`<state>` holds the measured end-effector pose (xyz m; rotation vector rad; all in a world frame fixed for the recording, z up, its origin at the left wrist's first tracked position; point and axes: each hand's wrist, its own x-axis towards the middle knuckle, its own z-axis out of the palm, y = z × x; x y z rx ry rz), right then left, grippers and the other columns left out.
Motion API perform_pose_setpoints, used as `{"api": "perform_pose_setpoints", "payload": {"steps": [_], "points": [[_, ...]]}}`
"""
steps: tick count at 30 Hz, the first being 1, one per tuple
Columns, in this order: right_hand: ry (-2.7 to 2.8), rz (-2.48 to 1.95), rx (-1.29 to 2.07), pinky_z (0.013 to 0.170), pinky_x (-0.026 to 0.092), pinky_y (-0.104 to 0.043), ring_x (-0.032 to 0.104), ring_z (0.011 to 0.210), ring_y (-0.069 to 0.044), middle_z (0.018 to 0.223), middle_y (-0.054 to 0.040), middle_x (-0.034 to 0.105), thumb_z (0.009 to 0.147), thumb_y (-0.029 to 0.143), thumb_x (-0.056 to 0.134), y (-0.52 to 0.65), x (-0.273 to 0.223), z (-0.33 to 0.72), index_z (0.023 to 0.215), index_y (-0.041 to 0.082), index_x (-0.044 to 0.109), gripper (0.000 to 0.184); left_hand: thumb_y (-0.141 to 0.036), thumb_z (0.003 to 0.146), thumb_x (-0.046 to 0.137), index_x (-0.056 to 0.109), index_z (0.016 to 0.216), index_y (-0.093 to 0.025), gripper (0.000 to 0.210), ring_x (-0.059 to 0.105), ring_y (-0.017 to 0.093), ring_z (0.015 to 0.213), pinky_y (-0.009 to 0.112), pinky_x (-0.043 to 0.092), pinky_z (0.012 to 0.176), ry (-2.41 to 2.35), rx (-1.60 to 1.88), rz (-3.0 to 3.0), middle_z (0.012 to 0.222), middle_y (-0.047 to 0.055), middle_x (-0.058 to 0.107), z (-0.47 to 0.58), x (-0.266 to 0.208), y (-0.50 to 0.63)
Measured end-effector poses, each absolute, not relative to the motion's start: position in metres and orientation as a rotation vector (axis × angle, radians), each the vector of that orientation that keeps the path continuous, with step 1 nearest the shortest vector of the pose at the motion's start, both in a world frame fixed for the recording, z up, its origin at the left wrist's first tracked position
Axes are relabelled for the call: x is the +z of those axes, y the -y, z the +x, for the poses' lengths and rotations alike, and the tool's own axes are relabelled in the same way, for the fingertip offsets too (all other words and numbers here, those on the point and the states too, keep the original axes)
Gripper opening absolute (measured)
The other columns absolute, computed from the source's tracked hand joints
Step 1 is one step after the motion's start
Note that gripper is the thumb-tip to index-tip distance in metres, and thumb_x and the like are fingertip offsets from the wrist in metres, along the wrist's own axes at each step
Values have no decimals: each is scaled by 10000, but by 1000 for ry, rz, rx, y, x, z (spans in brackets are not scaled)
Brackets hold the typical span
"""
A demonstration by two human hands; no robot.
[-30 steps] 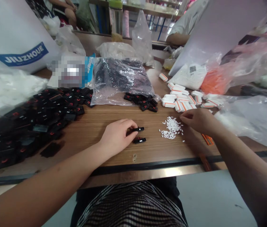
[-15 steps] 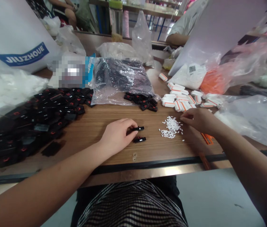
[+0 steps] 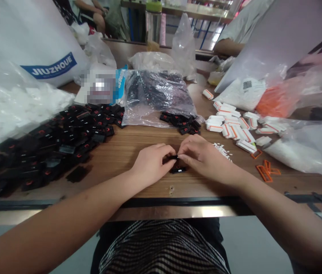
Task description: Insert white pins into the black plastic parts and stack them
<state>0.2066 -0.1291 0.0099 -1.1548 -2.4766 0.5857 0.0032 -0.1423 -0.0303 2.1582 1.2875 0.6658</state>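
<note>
Wooden worktop [image 3: 138, 137] ahead, and I'm watching the white pins [image 3: 222, 151] just past the right hand [image 3: 202, 154]: a careless sweep could scatter them. Left hand [image 3: 155, 161] pinches a black block [image 3: 173, 157], thumb and fingers narrow; right fingertips are pinched at its end, contents hidden. Second block [image 3: 179, 170] lies just below both hands.

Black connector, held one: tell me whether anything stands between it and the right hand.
Nothing visible does: the left hand holds the black connector, and the right hand is at its right end. The other connector lies just below in the picture.
</note>
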Motion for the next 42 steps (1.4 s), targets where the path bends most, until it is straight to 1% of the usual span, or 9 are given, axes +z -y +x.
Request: {"api": "perform_pose_setpoints", "payload": {"steps": [8, 15, 19, 22, 26, 30, 32, 39, 42], "points": [[2622, -1084, 506, 865, 447, -386, 548, 909, -220, 911, -73, 627, 921, 191, 539, 125, 12, 205, 837, 197, 626, 121, -226, 850, 683, 661, 882, -220, 40, 587, 160, 719, 294, 442, 674, -1294, 627, 2165, 805, -15, 651, 4, -27, 142], [2845, -1055, 261, 815, 423, -389, 515, 836, -232, 872, -108, 609, 934, 156, 480, 122, 21, 194, 796, 167, 621, 198, -225, 863, 676, 653, 897, -203, 47, 591, 173, 736, 303, 436, 661, -1288, 603, 2189, 826, -3, 644, 3, -26, 142], [2964, -1050, 104, 813, 413, -404, 510, 859, -256, 886, -135, 620, 919, 167, 518, 123, 23, 188, 794, 154, 634, 170, -232, 868, 670, 637, 892, -198, 52, 602, 186, 764, 315, 452, 676, -1289, 598, 2206, 837, 6, 645, 2, -27, 141], [3027, -1036, 4, 796, 401, -401, 513, 851, -256, 879, -145, 632, 896, 142, 556, 124, 24, 184, 775, 146, 653, 155, -233, 865, 670, 629, 859, -195, 57, 609, 201, 781, 331, 462, 693, -1287, 591, 2224, 837, 12, 648, 2, -28, 140], [2979, -1028, 78, 757, 405, -379, 542, 811, -237, 821, -118, 656, 912, 156, 562, 124, 26, 188, 748, 161, 679, 201, -241, 864, 678, 653, 883, -194, 56, 616, 202, 783, 334, 467, 702, -1294, 590, 2206, 840, 12, 657, 3, -27, 140], [2864, -998, 187, 773, 437, -343, 599, 838, -211, 884, -82, 709, 950, 177, 518, 125, 28, 204, 953, 176, 737, 219, -239, 863, 681, 677, 927, -203, 74, 625, 187, 780, 318, 475, 717, -1302, 605, 2183, 835, 2, 664, 3, -27, 141], [2836, -1000, 181, 782, 440, -333, 607, 839, -199, 897, -72, 716, 954, 185, 515, 126, 28, 210, 992, 180, 744, 232, -239, 864, 677, 685, 939, -212, 80, 624, 177, 767, 311, 477, 723, -1299, 619, 2184, 833, -4, 665, 3, -28, 141], [2897, -990, 54, 772, 405, -367, 576, 838, -215, 857, -83, 678, 937, 188, 526, 137, 20, 207, 872, 173, 752, 235, -208, 854, 667, 695, 923, -213, 75, 614, 173, 757, 312, 467, 728, -1280, 626, 2142, 834, -4, 674, 3, -28, 141], [2855, -1002, 102, 768, 419, -364, 579, 832, -212, 853, -86, 680, 925, 185, 528, 138, 18, 206, 844, 172, 750, 236, -198, 849, 669, 699, 923, -205, 80, 597, 165, 722, 308, 454, 703, -1273, 637, 2132, 816, -5, 665, 3, -27, 141]]}}
